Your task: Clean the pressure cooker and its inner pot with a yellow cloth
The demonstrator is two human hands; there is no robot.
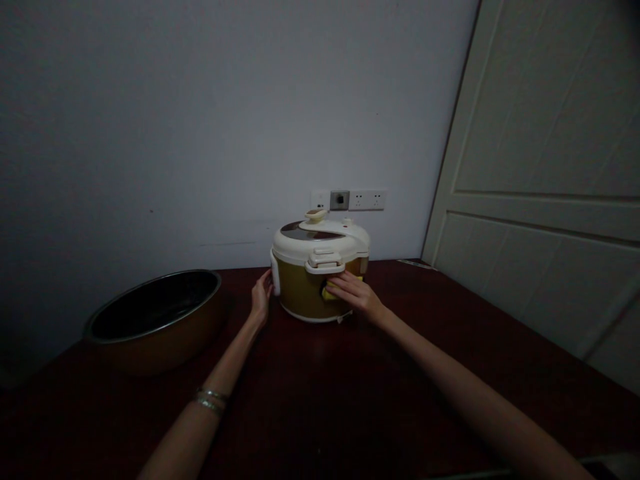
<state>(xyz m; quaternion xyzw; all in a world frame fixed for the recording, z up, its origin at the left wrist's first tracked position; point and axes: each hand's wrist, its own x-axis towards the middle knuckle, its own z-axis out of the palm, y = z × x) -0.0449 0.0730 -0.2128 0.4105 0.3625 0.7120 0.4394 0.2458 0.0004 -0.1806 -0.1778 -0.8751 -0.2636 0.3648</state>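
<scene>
A yellow-brown electric pressure cooker (305,293) with a cream lid stands on the dark red table (320,393) near the wall. My left hand (261,293) rests against the cooker's left side, by its white side handle, fingers curved on it. My right hand (354,293) presses a small yellow cloth (329,291) against the cooker's front, just under the lid latch, fingers closed on the cloth.
A large dark metal basin (150,320) sits on the table at the left. Wall sockets (350,199) are behind the cooker. A pale panelled door (545,187) stands to the right.
</scene>
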